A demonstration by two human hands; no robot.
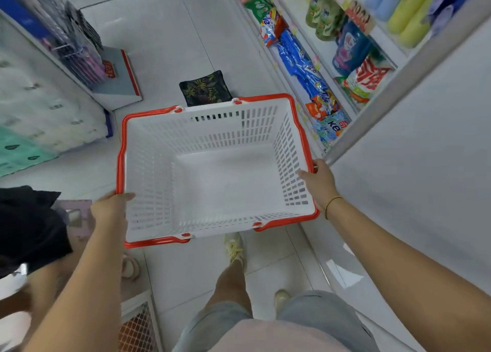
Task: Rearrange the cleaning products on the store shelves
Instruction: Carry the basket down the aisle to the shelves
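basket (148, 165) wht, red rim | cushion (204, 88) blk, leaf print | bags (300, 62) blue

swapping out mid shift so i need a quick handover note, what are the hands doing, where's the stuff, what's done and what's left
Left hand: grips the left rim of the white slotted plastic basket with red rim, thumb inside.
Right hand: grips the basket's right rim.
Basket: held above the pale tiled floor, nothing in it.
Products: blue detergent bags, green pouches and yellow bottles sit on the white shelves to the right.
Done: nothing picked that shows.
Left: seemingly the whole rearranging.
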